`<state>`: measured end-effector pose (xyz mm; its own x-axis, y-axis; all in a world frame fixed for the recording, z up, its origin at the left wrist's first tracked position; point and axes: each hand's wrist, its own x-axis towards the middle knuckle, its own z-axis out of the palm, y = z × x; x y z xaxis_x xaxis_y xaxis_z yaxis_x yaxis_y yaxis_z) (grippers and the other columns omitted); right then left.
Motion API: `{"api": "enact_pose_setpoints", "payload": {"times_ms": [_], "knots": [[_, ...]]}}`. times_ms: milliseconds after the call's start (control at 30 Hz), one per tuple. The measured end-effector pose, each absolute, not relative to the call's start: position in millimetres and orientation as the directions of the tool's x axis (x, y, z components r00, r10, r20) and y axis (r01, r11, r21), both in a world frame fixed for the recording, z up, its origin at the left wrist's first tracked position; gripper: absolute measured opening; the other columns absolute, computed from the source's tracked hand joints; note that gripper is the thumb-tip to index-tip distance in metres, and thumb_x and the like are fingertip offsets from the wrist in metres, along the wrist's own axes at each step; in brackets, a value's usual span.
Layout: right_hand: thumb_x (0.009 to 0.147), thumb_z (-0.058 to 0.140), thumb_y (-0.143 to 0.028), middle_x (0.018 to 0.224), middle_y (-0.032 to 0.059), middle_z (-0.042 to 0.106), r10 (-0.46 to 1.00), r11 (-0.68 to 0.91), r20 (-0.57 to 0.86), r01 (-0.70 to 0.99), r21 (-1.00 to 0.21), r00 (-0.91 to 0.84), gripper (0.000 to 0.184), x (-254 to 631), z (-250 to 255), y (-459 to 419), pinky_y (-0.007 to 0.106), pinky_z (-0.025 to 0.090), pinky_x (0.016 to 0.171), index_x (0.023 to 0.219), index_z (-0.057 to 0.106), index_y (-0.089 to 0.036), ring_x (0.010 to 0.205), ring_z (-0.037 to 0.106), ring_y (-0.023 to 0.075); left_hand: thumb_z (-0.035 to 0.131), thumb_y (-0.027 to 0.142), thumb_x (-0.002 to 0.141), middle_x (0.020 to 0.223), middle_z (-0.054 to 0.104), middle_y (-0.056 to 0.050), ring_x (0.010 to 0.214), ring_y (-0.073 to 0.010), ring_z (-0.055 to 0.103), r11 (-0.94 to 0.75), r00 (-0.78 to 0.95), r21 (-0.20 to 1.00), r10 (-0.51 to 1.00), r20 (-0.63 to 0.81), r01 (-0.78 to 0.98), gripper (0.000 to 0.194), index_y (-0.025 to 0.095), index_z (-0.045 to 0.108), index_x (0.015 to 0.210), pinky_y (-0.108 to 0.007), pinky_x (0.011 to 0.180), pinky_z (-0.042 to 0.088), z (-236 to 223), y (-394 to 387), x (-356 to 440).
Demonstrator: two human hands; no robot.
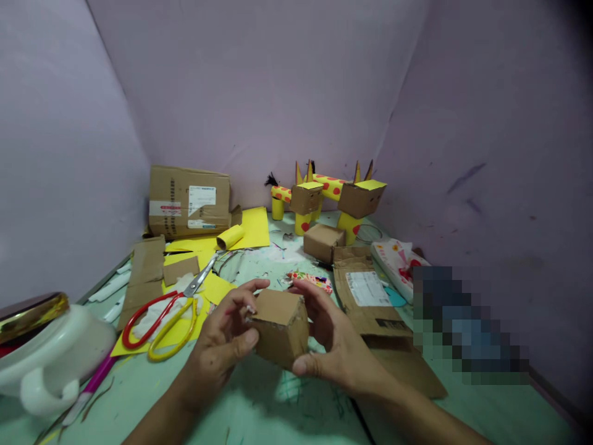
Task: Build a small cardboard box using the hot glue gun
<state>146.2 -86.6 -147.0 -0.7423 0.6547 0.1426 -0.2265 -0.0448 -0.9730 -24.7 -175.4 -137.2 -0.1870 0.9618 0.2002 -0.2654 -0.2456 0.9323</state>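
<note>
Between my hands, above the table, is a small cardboard box (280, 334) with rough, torn-looking edges. My left hand (227, 334) grips its left side, thumb on the near face and fingers behind. My right hand (327, 337) holds the right side, thumb at the lower front corner. To the left lie scissors (173, 318) with one red and one yellow handle, on yellow paper and crumpled white tissue. Behind the hands is a colourful patterned packet (310, 282). Farther back a second small cardboard box (324, 241) sits on the table.
Two spotted yellow animal figures (303, 199) with cardboard heads stand at the back. A shipping box (189, 201) and a yellow paper roll (230, 237) are back left. Flattened cardboard (359, 290) and a plastic bag (391, 262) lie right. A white mug (55, 352) stands near left.
</note>
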Motion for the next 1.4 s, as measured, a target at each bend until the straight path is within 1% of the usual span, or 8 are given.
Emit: {"api": "enact_pose_setpoints", "payload": {"times_ms": [200, 500, 633, 767, 967, 1100, 1200, 1400], "knots": [[0.044, 0.091, -0.038, 0.129, 0.0141, 0.054, 0.662, -0.033, 0.042, -0.085, -0.996, -0.749, 0.092, 142, -138, -89, 0.049, 0.036, 0.105, 0.122, 0.046, -0.021, 0.123, 0.050, 0.0341, 0.077, 0.025, 0.071, 0.137, 0.053, -0.006, 0.122, -0.0291, 0.051, -0.140, -0.183, 0.879, 0.981, 0.061, -0.456, 0.029, 0.026, 0.058, 0.093, -0.039, 0.096, 0.043, -140, -168, -22], [0.044, 0.091, -0.031, 0.138, 0.0164, 0.048, 0.787, 0.106, 0.077, 0.011, -0.994, -0.612, 0.099, 140, -148, -85, 0.053, 0.032, 0.109, 0.131, 0.046, -0.019, 0.130, 0.043, 0.0357, 0.084, 0.036, 0.060, 0.131, 0.059, -0.018, 0.120, -0.0362, 0.055, -0.021, -0.236, 0.943, 0.970, -0.062, -0.333, 0.097, 0.019, 0.034, 0.140, -0.040, 0.095, 0.046, -146, -165, -11], [0.055, 0.087, -0.039, 0.135, 0.0144, 0.052, 0.673, -0.031, 0.076, -0.130, -0.991, -0.736, 0.087, 145, -144, -81, 0.049, 0.047, 0.096, 0.131, 0.047, -0.025, 0.127, 0.048, 0.0333, 0.084, 0.033, 0.060, 0.119, 0.067, -0.015, 0.113, -0.0337, 0.061, 0.024, -0.293, 0.922, 0.945, -0.148, -0.387, 0.105, 0.020, 0.026, 0.146, -0.038, 0.091, 0.049, -135, -168, -12], [0.052, 0.088, -0.031, 0.130, 0.0131, 0.053, 0.650, -0.041, 0.088, -0.151, -0.988, -0.755, 0.086, 146, -141, -78, 0.040, 0.055, 0.077, 0.129, 0.049, -0.026, 0.113, 0.057, 0.0300, 0.083, 0.037, 0.060, 0.110, 0.071, -0.013, 0.111, -0.0311, 0.061, 0.054, -0.311, 0.885, 0.925, -0.219, -0.463, 0.100, 0.016, 0.033, 0.144, -0.034, 0.089, 0.049, -126, -168, -18], [0.054, 0.088, -0.035, 0.122, 0.0139, 0.058, 0.727, -0.003, 0.108, -0.160, -0.987, -0.678, 0.092, 141, -148, -81, 0.048, 0.051, 0.088, 0.133, 0.044, -0.024, 0.107, 0.060, 0.0296, 0.085, 0.041, 0.057, 0.118, 0.067, -0.015, 0.109, -0.0309, 0.062, 0.057, -0.303, 0.877, 0.926, -0.224, -0.477, 0.101, 0.015, 0.036, 0.142, -0.032, 0.084, 0.052, -128, -169, -18], [0.051, 0.090, -0.037, 0.135, 0.0149, 0.053, 0.663, 0.272, 0.282, -0.128, -0.954, -0.693, 0.097, 148, -147, -75, 0.054, 0.041, 0.102, 0.136, 0.045, -0.027, 0.121, 0.053, 0.0338, 0.082, 0.039, 0.063, 0.115, 0.070, -0.013, 0.112, -0.0294, 0.061, 0.065, -0.241, 0.884, 0.951, -0.196, -0.463, 0.098, 0.016, 0.033, 0.144, -0.030, 0.086, 0.050, -128, -171, -22], [0.053, 0.091, -0.033, 0.146, 0.0103, 0.046, 0.462, 0.579, 0.505, -0.183, -0.795, -0.729, 0.096, 156, -141, -69, 0.051, 0.031, 0.111, 0.137, 0.045, -0.032, 0.137, 0.038, 0.0327, 0.082, 0.035, 0.063, 0.112, 0.071, -0.014, 0.113, -0.0305, 0.061, 0.094, -0.140, 0.882, 0.974, -0.177, -0.462, 0.096, 0.016, 0.034, 0.144, -0.032, 0.088, 0.049, -128, -172, -25], [0.056, 0.089, -0.035, 0.136, 0.0103, 0.058, 0.294, 0.724, 0.562, -0.203, -0.659, -0.773, 0.093, 163, -132, -70, 0.047, 0.042, 0.104, 0.139, 0.046, -0.033, 0.125, 0.054, 0.0305, 0.081, 0.030, 0.064, 0.111, 0.072, -0.014, 0.105, -0.0305, 0.066, 0.138, -0.051, 0.855, 0.981, -0.188, -0.500, 0.086, 0.016, 0.040, 0.139, -0.035, 0.088, 0.048, -137, -172, -23]]}}
